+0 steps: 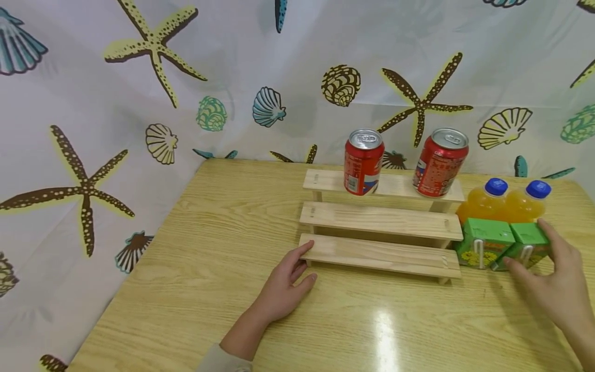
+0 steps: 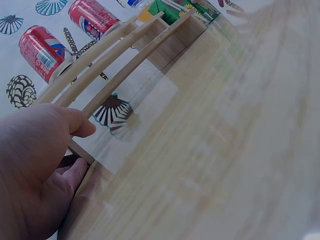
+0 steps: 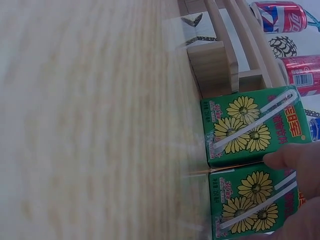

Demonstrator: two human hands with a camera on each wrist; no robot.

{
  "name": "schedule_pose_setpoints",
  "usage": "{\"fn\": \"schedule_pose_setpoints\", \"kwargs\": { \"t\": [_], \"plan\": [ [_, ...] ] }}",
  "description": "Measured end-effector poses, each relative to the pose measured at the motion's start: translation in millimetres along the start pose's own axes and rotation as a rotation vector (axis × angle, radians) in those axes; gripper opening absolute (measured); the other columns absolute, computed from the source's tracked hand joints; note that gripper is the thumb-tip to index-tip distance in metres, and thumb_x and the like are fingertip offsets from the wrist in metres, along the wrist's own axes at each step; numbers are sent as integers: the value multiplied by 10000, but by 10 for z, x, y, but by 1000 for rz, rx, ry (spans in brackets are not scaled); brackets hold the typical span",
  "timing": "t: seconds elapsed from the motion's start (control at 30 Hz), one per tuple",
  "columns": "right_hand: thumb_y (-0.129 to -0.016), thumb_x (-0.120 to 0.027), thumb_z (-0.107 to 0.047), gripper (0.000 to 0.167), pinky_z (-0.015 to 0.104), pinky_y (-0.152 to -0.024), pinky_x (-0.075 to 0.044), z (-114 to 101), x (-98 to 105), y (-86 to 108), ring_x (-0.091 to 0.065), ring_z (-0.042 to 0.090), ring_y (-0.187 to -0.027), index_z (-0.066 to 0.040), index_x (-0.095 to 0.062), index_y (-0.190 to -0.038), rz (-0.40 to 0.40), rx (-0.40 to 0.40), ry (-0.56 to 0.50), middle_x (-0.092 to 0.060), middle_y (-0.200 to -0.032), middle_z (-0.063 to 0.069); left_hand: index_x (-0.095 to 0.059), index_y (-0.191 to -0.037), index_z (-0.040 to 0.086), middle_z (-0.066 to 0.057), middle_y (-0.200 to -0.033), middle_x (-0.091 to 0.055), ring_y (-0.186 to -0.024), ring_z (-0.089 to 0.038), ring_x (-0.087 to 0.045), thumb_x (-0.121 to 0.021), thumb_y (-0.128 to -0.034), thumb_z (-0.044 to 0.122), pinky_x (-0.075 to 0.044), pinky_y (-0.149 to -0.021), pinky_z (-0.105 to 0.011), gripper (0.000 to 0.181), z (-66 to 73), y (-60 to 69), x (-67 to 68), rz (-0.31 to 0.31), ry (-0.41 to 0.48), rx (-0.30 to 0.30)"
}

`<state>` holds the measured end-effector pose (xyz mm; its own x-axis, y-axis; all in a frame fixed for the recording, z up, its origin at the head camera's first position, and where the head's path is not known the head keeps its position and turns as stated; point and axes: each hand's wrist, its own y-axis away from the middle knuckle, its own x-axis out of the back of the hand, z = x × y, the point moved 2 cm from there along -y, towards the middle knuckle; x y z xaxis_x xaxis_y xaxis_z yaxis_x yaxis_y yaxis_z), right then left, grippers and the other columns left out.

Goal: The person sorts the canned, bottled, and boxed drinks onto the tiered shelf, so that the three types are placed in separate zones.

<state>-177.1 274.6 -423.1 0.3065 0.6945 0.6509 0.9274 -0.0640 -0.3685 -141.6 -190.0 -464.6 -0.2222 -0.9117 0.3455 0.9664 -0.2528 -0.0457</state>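
Observation:
A three-step wooden rack [image 1: 381, 219] stands on the table. My left hand [image 1: 283, 289] holds the left end of its lowest step; in the left wrist view, the left hand's fingers [image 2: 75, 175] are partly hidden at that end. Beside the rack's right end, two green drink cartons [image 1: 485, 243] with yellow flowers and straws stand side by side. My right hand [image 1: 560, 279] grips the right-hand carton [image 3: 250, 200], its thumb at the seam between the two. Two red soda cans [image 1: 364, 163] stand apart on the top step.
Behind the cartons are two orange drink bottles [image 1: 483, 201] with blue caps. A cloth [image 1: 251, 62] printed with starfish and shells hangs behind the wooden table [image 1: 209, 232] and along its left side. The middle and lowest steps bear no drinks.

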Motion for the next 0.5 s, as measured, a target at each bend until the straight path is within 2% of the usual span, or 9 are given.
{"fn": "schedule_pose_setpoints", "kwargs": {
  "t": [0.03,0.07,0.13,0.17,0.23,0.3,0.37,0.43,0.5],
  "plan": [
    [-871,-728,0,877,467,-1278,-218,9,0,0,-345,456,-1336,-63,-228,-1589,1,0,7,-372,-1423,379,-297,-1572,193,-52,-1592,-305,-1445,-270,-383,-599,-996,93,-369,-1189,-259,657,2,0,-5,-1,1,-4],
    [-870,-728,-1,863,469,-1276,-223,16,1,0,-365,452,-1316,-58,-246,-1583,1,5,6,-397,-1400,383,-296,-1571,196,-43,-1593,-304,-1445,-262,-382,-597,-998,95,-368,-1189,-252,656,2,-1,-9,-2,2,0],
    [-868,-736,-8,841,282,-1252,-249,31,-2,-4,-433,197,-1277,-66,-282,-1573,10,23,11,-462,-1345,355,-295,-1571,192,-55,-1593,-303,-1447,-278,-379,-597,-996,90,-367,-1192,-269,657,3,-1,-16,-2,5,-5],
    [-869,-735,-9,834,248,-1243,-243,34,-4,-3,-447,185,-1265,-66,-289,-1571,12,28,9,-477,-1334,348,-296,-1570,196,-51,-1593,-303,-1446,-274,-380,-597,-997,90,-365,-1193,-266,657,0,-2,-17,-1,4,-1],
    [-878,-735,-34,819,99,-1171,-237,40,-11,1,-434,29,-1211,-76,-296,-1569,16,14,15,-488,-1338,327,-295,-1571,196,-54,-1596,-302,-1448,-276,-377,-598,-997,90,-363,-1197,-274,658,-5,-3,-19,-1,7,-1],
    [-893,-725,-57,812,56,-1139,-234,36,-22,1,-454,100,-1213,-77,-283,-1573,13,-17,23,-462,-1370,320,-295,-1572,195,-60,-1594,-307,-1446,-279,-381,-603,-996,90,-366,-1196,-281,661,-6,-4,-16,2,4,-1],
    [-899,-719,-69,812,68,-1143,-248,28,-30,-2,-462,269,-1219,-73,-270,-1575,13,-53,28,-422,-1408,328,-298,-1571,196,-65,-1594,-309,-1446,-285,-382,-606,-996,92,-368,-1196,-290,661,-8,-2,-13,6,3,-3],
    [-899,-726,-84,808,12,-1085,-248,20,-35,-9,-454,221,-1183,-77,-279,-1572,22,-85,43,-407,-1430,317,-298,-1572,197,-66,-1593,-310,-1444,-288,-385,-608,-997,95,-370,-1196,-294,661,-6,-1,-10,6,0,-6],
    [-893,-733,-86,800,3,-1065,-266,12,-35,-18,-419,55,-1153,-72,-298,-1564,32,-102,45,-406,-1435,313,-300,-1571,199,-66,-1592,-312,-1444,-288,-385,-608,-997,95,-371,-1194,-293,660,-7,0,-8,7,-1,-7]
  ]
}}
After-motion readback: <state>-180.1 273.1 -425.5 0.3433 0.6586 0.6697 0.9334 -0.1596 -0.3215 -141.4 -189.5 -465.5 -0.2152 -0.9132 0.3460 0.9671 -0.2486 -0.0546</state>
